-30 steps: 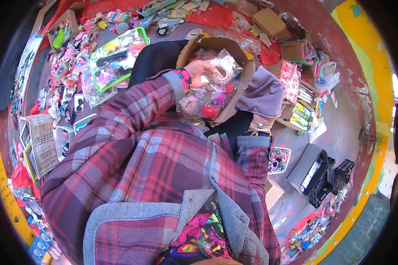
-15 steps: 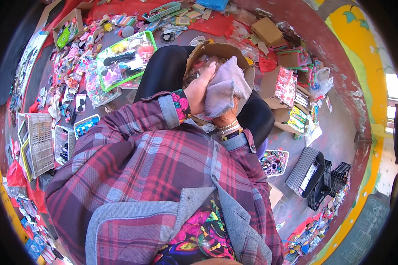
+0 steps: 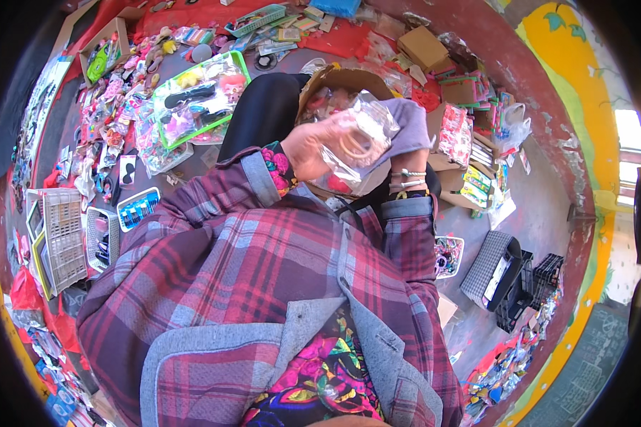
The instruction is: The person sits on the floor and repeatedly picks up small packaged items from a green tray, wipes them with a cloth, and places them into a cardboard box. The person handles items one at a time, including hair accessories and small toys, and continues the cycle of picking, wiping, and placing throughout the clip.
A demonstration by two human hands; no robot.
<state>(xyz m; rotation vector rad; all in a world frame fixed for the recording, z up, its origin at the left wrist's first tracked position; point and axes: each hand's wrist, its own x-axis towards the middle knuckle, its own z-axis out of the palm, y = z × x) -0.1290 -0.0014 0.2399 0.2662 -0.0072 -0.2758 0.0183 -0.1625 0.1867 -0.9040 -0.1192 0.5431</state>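
A clear plastic packet (image 3: pixel 367 128) with a pale ring-shaped item inside is pinched in my left hand (image 3: pixel 310 148). Just right of it, my right hand (image 3: pixel 417 159) is closed on a greyish-purple cloth (image 3: pixel 410 122), which drapes over and hides most of its fingers. The cloth lies against or just behind the packet; I cannot tell which. Both hands are above an open cardboard box (image 3: pixel 356 77) between my knees. Inside that box are several small items in clear wrapping, partly covered by my hands.
On the left, a green-rimmed tray (image 3: pixel 246 67) of packaged goods sits near my knee, with white baskets (image 3: pixel 139 206) closer in. Cartons of packets (image 3: pixel 454 135) stand at the right, beyond black baskets (image 3: pixel 509 285). Small goods crowd the floor along a red-painted wall (image 3: pixel 548 121).
My right hand has moved rightward with the cloth, which earlier covered the space beside my left hand. My left hand has shifted slightly left and lower, and the clear packet now shows.
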